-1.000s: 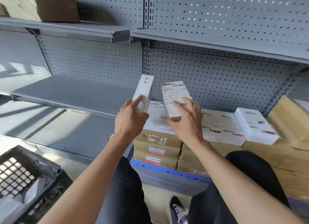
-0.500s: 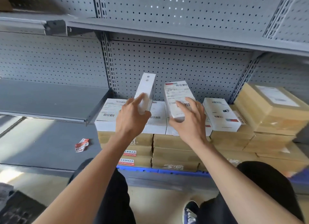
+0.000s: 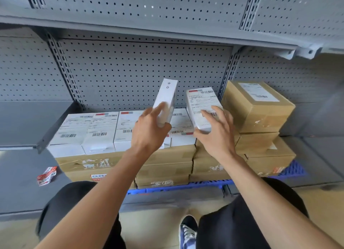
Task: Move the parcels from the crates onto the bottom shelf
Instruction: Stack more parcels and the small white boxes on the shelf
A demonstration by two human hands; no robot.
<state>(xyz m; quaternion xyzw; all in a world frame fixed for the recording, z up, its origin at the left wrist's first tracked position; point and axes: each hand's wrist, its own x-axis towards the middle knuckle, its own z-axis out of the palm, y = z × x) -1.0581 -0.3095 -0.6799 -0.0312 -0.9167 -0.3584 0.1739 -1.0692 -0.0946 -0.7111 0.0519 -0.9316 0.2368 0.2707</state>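
Each hand clamps one parcel, left hand (image 3: 149, 133) on the edge-up white box (image 3: 166, 98), right hand (image 3: 216, 135) on the labelled box (image 3: 202, 105) at three o'clock; both look light and stiff, best gripped across their narrow sides.

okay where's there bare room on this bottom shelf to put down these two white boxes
Bare grey shelf lies left of the brown cartons, holding only a crumpled red label. The white box row atop the cartons is packed edge to edge; the tall carton stack fills the right.

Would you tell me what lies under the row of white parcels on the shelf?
Under the white parcels sit stacked brown cartons on a blue pallet. The arms hide part of the stack.
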